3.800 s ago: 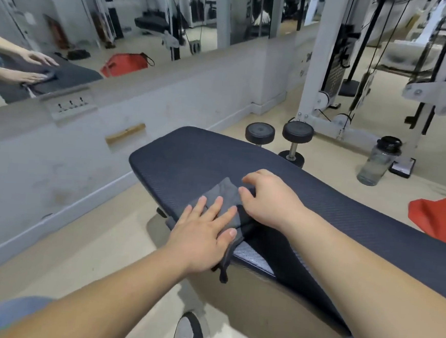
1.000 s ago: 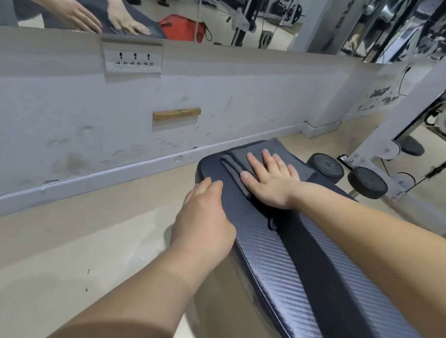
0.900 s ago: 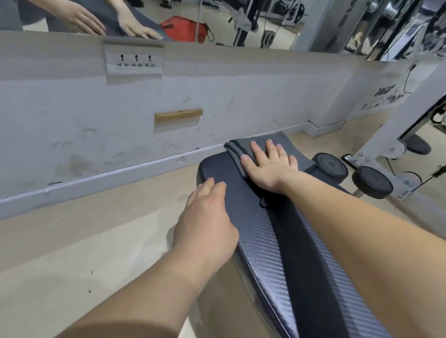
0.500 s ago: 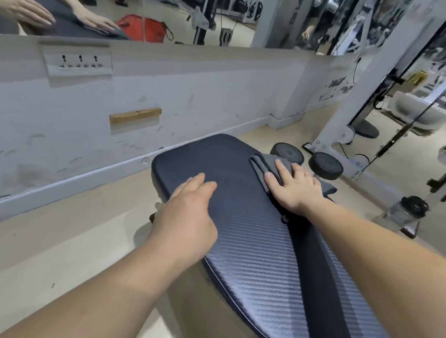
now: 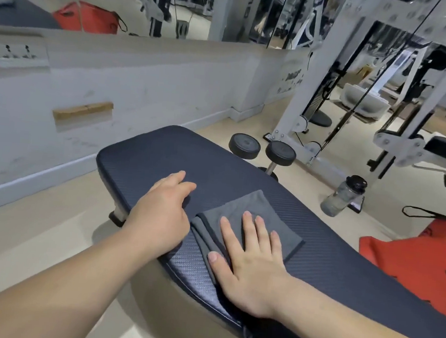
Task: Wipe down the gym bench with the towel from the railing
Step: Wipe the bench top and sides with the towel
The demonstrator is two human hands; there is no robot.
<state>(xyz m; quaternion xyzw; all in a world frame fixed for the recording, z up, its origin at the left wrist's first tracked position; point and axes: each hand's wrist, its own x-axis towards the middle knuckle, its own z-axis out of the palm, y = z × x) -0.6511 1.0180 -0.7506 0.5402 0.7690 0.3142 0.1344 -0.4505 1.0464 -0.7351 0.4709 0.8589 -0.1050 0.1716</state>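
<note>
The white cable machine point(image 5: 327, 78) is seen at the far right, well apart from the work. In front of it the dark padded gym bench point(image 5: 216, 168) is stretched across the view, its rounded end turned toward the mirrored wall. A red bag point(image 5: 417, 264) is left on the floor just beyond the bench's far edge.

On the middle of the pad the grey towel point(image 5: 253, 206) is laid, folded in layers (the folds are bunched on its left side), so that a thick, flat wiping face is offered to the surface. It is pinned there by the right hand point(image 5: 251, 267), which is spread flat with straight fingers point(image 5: 248, 224) and grasps nothing; pressure is judged to be the purpose, not grip. The left hand point(image 5: 159, 217) is rested palm-down on the bench's near edge, just beside the towel, fingers relaxed and empty, probably to steady the body.

Two upright dumbbells point(image 5: 244, 145) and a water bottle point(image 5: 342, 197) are stood on the floor behind the bench.

The wipe is judged to be under way.
</note>
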